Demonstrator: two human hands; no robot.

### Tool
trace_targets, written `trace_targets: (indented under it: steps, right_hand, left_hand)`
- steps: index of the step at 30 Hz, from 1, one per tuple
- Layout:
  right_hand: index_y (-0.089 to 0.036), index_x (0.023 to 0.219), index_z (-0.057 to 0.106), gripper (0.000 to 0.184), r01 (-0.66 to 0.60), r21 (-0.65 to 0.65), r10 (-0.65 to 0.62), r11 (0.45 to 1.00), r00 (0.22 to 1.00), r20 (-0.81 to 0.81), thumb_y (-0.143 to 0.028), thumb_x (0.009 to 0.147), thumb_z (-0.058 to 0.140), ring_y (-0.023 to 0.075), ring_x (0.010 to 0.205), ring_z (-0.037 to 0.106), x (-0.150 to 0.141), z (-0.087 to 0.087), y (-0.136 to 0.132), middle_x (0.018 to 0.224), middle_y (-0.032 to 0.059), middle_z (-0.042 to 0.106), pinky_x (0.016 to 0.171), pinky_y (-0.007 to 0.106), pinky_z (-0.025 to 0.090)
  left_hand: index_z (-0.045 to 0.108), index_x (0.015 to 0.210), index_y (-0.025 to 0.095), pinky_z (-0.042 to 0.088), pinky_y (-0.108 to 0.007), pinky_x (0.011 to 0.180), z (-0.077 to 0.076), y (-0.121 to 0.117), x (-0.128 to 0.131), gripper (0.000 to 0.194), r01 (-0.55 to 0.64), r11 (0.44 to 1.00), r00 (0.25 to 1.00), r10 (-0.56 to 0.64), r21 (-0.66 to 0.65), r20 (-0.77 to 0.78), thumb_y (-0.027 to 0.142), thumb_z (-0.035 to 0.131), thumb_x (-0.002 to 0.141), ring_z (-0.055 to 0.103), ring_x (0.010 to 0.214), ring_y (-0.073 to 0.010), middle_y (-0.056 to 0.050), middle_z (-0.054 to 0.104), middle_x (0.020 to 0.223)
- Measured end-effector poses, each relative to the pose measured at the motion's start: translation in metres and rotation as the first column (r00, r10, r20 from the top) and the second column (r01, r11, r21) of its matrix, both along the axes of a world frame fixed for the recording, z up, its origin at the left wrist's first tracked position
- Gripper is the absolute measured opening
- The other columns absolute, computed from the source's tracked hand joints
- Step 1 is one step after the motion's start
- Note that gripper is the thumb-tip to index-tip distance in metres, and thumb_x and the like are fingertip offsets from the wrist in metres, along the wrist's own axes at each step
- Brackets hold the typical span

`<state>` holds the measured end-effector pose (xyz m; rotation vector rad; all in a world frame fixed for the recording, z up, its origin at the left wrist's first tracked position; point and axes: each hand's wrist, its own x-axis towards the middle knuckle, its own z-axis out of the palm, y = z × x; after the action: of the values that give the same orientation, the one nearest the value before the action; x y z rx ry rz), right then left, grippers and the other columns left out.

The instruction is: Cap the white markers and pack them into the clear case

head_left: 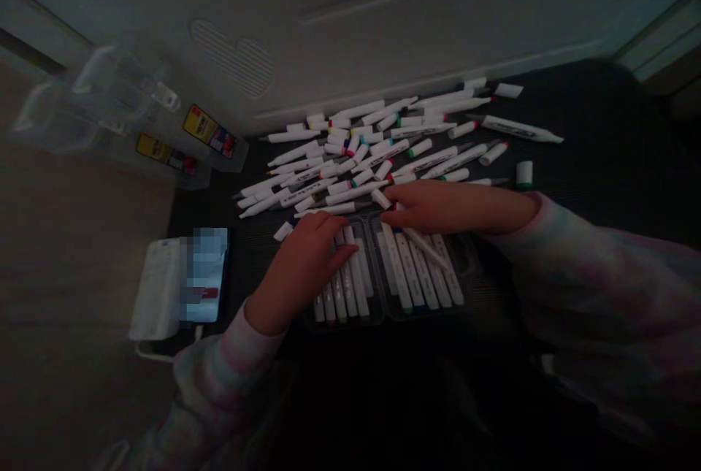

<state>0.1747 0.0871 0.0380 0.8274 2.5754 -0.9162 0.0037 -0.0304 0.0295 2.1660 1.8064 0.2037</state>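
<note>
My left hand (304,263) lies over the left half of an open clear plastic case (377,310), its thumb apart from its fingers and nothing visible in its grasp. White markers (342,296) stand in a row beneath it. Above the case's right half, my right hand (432,204) has its thumb and fingers closed around a white marker (430,248), which slants across the row of markers (419,277) there. A white cap (380,198) sits right at the right fingertips; whether they touch it is unclear.
Many loose white markers (405,157) and caps (496,153) are spread over the dark table (591,135) beyond my hands. Two clear containers with labels (208,131) stand at the left. A phone (211,274) and a white device with a cable (156,288) lie nearby. A pale panel (383,40) rises behind.
</note>
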Motion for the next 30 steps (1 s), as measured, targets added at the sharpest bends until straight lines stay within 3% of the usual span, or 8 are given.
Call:
trace_targets:
  steps: [5, 10, 17, 30]
  right_hand:
    - [-0.013, 0.085, 0.055, 0.025, -0.018, 0.054, 0.019, 0.998, 1.0, -0.016, -0.032, 0.082, 0.039, 0.014, 0.065, 0.055, 0.0, -0.005, 0.001, 0.079, 0.0075, 0.062, 0.055, 0.022, 0.035]
    - [-0.013, 0.086, 0.056, 0.027, -0.016, 0.048, 0.017, 0.999, 0.999, -0.027, -0.033, 0.081, 0.039, 0.0139, 0.062, 0.055, 0.001, -0.007, 0.001, 0.079, 0.0075, 0.063, 0.054, 0.022, 0.034]
    - [-0.013, 0.086, 0.056, 0.027, 0.001, 0.053, -0.001, 0.999, 1.0, -0.006, -0.034, 0.082, 0.039, 0.0141, 0.063, 0.055, 0.001, -0.005, 0.0, 0.081, 0.0084, 0.062, 0.054, 0.022, 0.034]
    - [-0.013, 0.088, 0.055, 0.026, 0.068, -0.023, -0.069, 0.997, 0.997, -0.03, -0.032, 0.082, 0.038, 0.0132, 0.064, 0.054, 0.002, -0.004, 0.005, 0.082, 0.0077, 0.062, 0.055, 0.022, 0.034]
  left_hand:
    - [0.045, 0.116, 0.013, 0.038, -0.039, 0.091, 0.005, -0.019, 0.001, 0.054, 0.128, 0.992, 0.989, -0.128, 0.003, -0.074, 0.04, 0.06, 0.072, 0.043, 0.105, -0.0245, -0.01, 0.051, 0.116]
    - [0.041, 0.122, 0.009, 0.037, -0.042, 0.092, 0.0, -0.035, 0.007, 0.072, 0.128, 0.992, 0.982, -0.13, -0.022, -0.135, 0.047, 0.064, 0.065, 0.041, 0.107, -0.028, -0.013, 0.046, 0.125]
    - [0.039, 0.124, 0.01, 0.039, -0.043, 0.09, -0.008, -0.037, 0.005, 0.072, 0.108, 0.993, 0.985, -0.112, -0.038, -0.131, 0.047, 0.063, 0.067, 0.042, 0.108, -0.028, -0.013, 0.047, 0.126]
    - [0.037, 0.126, 0.008, 0.038, -0.04, 0.094, -0.005, -0.024, -0.005, 0.075, 0.155, 0.986, 0.972, -0.163, -0.06, -0.166, 0.05, 0.06, 0.068, 0.041, 0.11, -0.0266, -0.013, 0.046, 0.126]
